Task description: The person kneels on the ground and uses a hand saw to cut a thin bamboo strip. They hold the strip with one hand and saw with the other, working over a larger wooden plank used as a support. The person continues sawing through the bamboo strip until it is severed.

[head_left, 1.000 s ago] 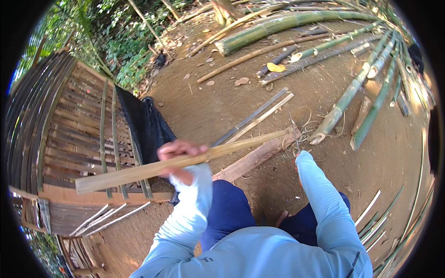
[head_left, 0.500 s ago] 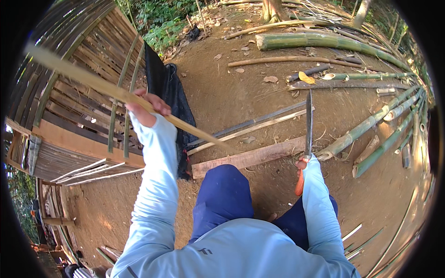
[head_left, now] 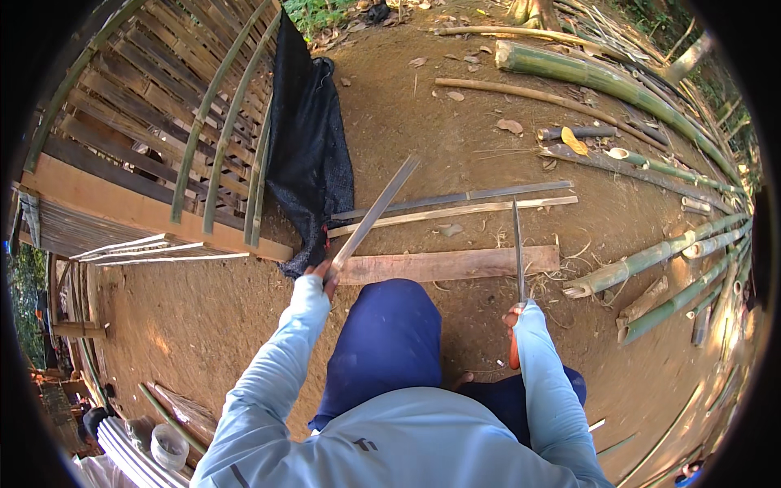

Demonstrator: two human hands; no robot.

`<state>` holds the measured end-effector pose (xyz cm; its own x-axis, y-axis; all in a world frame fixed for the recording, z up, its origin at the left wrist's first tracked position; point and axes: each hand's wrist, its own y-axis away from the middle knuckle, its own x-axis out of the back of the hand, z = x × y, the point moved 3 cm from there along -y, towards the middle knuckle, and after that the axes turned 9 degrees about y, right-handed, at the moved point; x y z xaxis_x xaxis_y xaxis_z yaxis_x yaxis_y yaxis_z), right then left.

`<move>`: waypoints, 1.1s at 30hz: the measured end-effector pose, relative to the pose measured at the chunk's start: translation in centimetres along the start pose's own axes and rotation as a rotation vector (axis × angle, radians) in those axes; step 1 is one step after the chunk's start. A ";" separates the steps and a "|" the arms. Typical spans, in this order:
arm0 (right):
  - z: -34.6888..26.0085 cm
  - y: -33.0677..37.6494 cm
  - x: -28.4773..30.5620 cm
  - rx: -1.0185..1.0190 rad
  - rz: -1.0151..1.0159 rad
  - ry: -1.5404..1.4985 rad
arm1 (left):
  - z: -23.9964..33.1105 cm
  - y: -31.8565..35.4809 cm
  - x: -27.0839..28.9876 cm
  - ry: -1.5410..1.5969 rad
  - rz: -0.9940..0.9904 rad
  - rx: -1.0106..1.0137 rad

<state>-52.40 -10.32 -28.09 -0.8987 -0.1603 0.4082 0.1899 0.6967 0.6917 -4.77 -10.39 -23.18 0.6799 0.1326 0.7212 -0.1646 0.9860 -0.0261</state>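
Two hands are busy, and each one is clenched on its own thing. Your left hand (head_left: 323, 273) grasps the near end of a slat (head_left: 376, 213), a thin flat strip of bamboo. The slat rises from your grip and points away from you to the upper right, over the ground, and it looks a little blurred. Your right hand (head_left: 512, 315) is closed around the orange handle of a knife (head_left: 517, 252). The long narrow blade stands almost upright in the picture, with its tip pointing away from you.

Just beyond both hands a plank (head_left: 455, 263) lies flat on the bare earth, across your front. The knife blade crosses over the right part of the plank; I cannot tell if it touches. Behind the plank two long strips (head_left: 464, 203) lie side by side on the ground, almost parallel to it.

To the left of the slat a black net (head_left: 307, 146) hangs down from a bamboo frame (head_left: 163, 138) and reaches the ground near your left hand. On the right, several green bamboo poles (head_left: 651, 260) lie on the earth, well apart from your hands. Your knee in dark blue trousers is between the two arms.
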 end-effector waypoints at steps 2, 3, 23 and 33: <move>1.0 -0.2 -0.4 -0.031 -0.021 0.133 | -12.0 4.5 -3.5 0.022 -0.022 0.086; 1.6 -0.4 -0.5 -0.048 -0.030 0.196 | -17.1 6.5 -4.5 0.099 -0.114 0.236; 10.1 -0.5 -0.8 -0.150 0.043 0.356 | -13.4 -5.9 -14.3 0.222 -0.204 0.550; 7.9 4.6 -1.4 -0.273 0.037 0.368 | -7.3 -18.0 -21.4 -0.332 -0.444 0.314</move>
<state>-53.38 -1.36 -30.23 -0.6983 -0.4111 0.5860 0.3608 0.5049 0.7842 -11.19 -30.26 -43.20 0.4820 -0.3700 0.7942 -0.1540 0.8566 0.4925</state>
